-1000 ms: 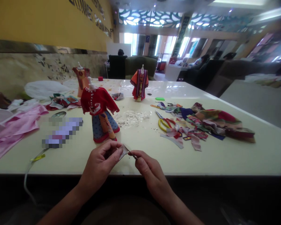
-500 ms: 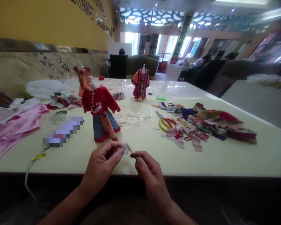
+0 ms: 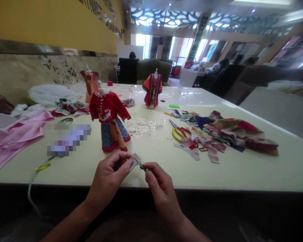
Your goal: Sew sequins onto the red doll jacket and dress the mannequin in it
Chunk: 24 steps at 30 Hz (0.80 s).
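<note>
My left hand (image 3: 108,178) pinches a small pale scrap of fabric (image 3: 134,159) at the near table edge. My right hand (image 3: 159,187) is closed on a thin dark needle-like tool (image 3: 140,165) whose tip touches the scrap. Just behind my hands stands a small mannequin in a red jacket and blue skirt (image 3: 109,120). Farther back are an orange-robed mannequin (image 3: 153,89) and another small mannequin (image 3: 90,82).
Yellow-handled scissors (image 3: 177,131) and a heap of colourful fabric scraps (image 3: 224,132) lie to the right. Pink cloth (image 3: 13,136) and a white bag (image 3: 47,94) lie to the left. White crumbs (image 3: 143,126) lie mid-table. A cable (image 3: 34,178) hangs over the front edge. People sit far back.
Both hands stay together on the scrap; the right hand shifted slightly, bringing the tool's tip closer to the fabric. The view rose a little.
</note>
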Each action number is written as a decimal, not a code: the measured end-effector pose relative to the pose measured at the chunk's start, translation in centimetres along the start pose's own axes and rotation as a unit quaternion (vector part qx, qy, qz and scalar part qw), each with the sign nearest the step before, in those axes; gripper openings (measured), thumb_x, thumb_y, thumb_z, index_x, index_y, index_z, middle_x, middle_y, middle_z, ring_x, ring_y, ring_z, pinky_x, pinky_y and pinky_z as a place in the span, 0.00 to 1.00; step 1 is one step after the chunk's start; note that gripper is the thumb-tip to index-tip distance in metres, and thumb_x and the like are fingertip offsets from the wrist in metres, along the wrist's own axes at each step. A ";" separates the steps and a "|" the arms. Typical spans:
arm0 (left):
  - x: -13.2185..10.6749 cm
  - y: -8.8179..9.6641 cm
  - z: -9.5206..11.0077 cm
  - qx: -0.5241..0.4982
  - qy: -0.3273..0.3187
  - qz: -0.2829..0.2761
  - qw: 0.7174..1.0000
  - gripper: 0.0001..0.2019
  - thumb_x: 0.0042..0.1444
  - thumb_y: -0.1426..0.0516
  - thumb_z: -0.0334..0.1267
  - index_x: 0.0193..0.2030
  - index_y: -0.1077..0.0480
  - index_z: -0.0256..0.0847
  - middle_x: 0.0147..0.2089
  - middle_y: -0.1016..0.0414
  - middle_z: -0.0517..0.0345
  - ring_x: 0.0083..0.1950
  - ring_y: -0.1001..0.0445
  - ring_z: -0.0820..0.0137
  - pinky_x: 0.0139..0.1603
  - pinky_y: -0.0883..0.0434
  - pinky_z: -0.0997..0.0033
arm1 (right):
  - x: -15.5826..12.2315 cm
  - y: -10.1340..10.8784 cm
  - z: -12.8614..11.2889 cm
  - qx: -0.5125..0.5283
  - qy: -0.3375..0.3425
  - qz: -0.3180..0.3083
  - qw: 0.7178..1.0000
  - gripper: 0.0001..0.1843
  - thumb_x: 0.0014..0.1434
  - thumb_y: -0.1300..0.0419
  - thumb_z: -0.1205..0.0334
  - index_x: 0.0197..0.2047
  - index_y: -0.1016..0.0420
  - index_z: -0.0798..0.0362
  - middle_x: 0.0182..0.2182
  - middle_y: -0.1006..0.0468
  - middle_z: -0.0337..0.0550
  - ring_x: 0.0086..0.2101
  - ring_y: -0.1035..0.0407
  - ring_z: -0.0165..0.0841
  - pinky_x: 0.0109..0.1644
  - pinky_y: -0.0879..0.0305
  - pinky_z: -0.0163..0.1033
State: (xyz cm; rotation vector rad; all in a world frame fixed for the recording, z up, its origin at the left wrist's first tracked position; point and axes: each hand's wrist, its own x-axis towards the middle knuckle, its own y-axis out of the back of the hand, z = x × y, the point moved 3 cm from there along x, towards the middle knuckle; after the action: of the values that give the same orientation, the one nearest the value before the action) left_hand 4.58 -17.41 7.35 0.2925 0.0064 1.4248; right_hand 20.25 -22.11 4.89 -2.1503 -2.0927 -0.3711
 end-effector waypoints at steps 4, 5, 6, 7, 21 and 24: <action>0.0 -0.2 0.0 -0.004 0.003 -0.005 1.000 0.10 0.56 0.39 0.45 0.37 0.26 0.40 0.34 0.25 0.59 0.34 0.28 0.72 0.35 0.31 0.78 | 0.0 -0.2 -0.1 0.006 0.015 -0.004 1.000 0.14 0.67 0.49 0.54 0.45 0.28 0.53 0.30 0.29 0.39 0.34 0.35 0.31 0.36 0.40 0.35; 0.0 -0.2 0.1 -0.005 0.003 -0.006 1.000 0.10 0.56 0.39 0.45 0.37 0.26 0.39 0.34 0.25 0.59 0.34 0.28 0.72 0.35 0.31 0.77 | 0.0 -0.2 -0.1 0.006 0.019 -0.003 1.000 0.13 0.67 0.49 0.55 0.46 0.28 0.53 0.29 0.29 0.38 0.34 0.35 0.31 0.36 0.40 0.35; -0.1 -0.3 0.1 -0.008 0.003 -0.009 1.000 0.10 0.56 0.39 0.44 0.37 0.26 0.39 0.34 0.24 0.59 0.34 0.28 0.72 0.36 0.30 0.77 | 0.0 -0.2 0.0 0.005 0.021 -0.003 1.000 0.13 0.67 0.49 0.55 0.46 0.28 0.53 0.29 0.30 0.38 0.35 0.35 0.31 0.37 0.40 0.35; -0.1 -0.3 0.2 -0.010 0.003 -0.014 1.000 0.10 0.56 0.40 0.44 0.37 0.26 0.39 0.34 0.24 0.58 0.35 0.28 0.71 0.36 0.30 0.77 | 0.0 -0.2 0.0 0.003 0.022 -0.003 1.000 0.13 0.67 0.49 0.55 0.46 0.28 0.52 0.30 0.29 0.38 0.35 0.35 0.31 0.37 0.40 0.35; -0.3 0.1 0.3 0.003 0.009 -0.012 1.000 0.10 0.55 0.39 0.44 0.36 0.25 0.39 0.32 0.25 0.58 0.33 0.28 0.71 0.34 0.31 0.76 | 0.1 0.0 -0.3 -0.015 0.021 0.003 1.000 0.12 0.66 0.47 0.55 0.40 0.27 0.53 0.31 0.26 0.41 0.34 0.33 0.32 0.35 0.39 0.35; -0.2 0.1 0.5 0.013 0.005 -0.024 1.000 0.11 0.55 0.39 0.45 0.36 0.25 0.39 0.32 0.25 0.58 0.33 0.29 0.71 0.33 0.31 0.75 | 0.2 0.0 -0.3 -0.028 0.022 0.007 0.999 0.12 0.66 0.47 0.55 0.38 0.27 0.53 0.31 0.25 0.41 0.33 0.33 0.31 0.34 0.38 0.35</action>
State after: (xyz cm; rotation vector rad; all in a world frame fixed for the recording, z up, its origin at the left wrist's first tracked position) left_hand 4.51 -17.72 7.77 0.3049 0.0410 1.3795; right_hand 20.19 -21.99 5.20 -2.1664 -2.0661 -0.4756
